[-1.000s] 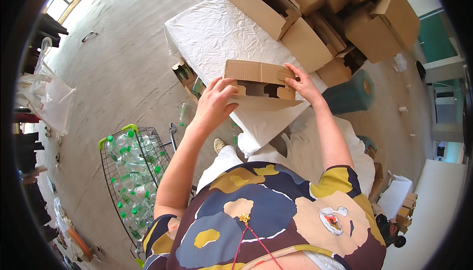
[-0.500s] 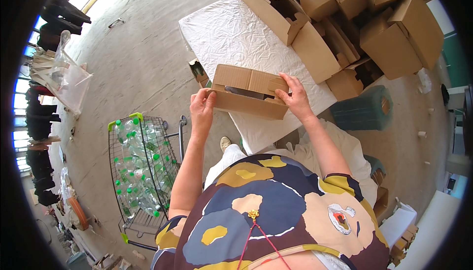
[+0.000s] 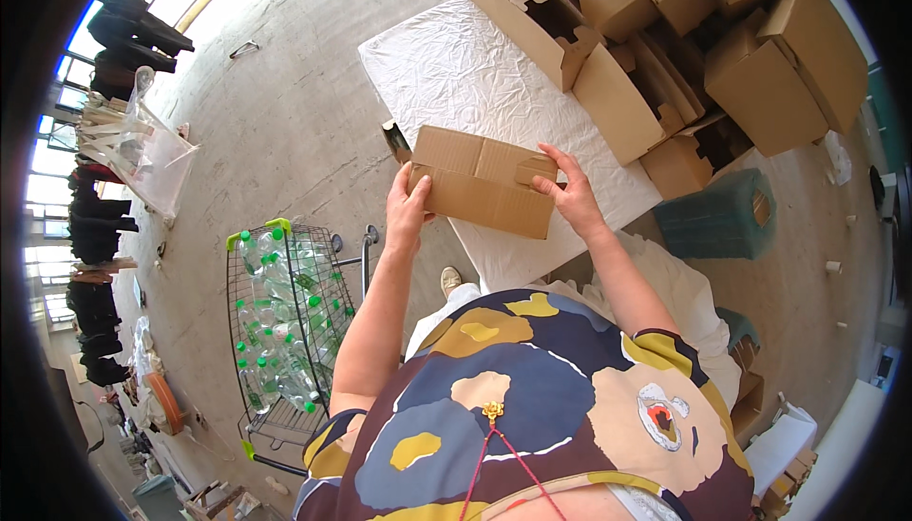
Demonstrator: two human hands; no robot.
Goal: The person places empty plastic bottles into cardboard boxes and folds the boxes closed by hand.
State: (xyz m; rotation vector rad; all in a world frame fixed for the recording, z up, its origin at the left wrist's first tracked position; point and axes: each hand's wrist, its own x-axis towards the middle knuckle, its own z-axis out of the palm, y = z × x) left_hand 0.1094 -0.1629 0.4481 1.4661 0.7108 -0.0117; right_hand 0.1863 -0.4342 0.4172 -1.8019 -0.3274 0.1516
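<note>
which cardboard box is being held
The box near the picture's centre, gripped at its ends by the left hand and right hand; neither hand touches the piled boxes at upper right.

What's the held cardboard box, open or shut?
The box looks shut on the side in view: no gap or dark inside shows there. Underside hidden, so cannot tell.

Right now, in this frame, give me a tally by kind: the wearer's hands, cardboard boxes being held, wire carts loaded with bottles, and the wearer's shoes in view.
Hands: 2, the left hand and the right hand
Held cardboard box: 1
Wire cart with bottles: 1
Shoe: 1
Total: 5
</note>
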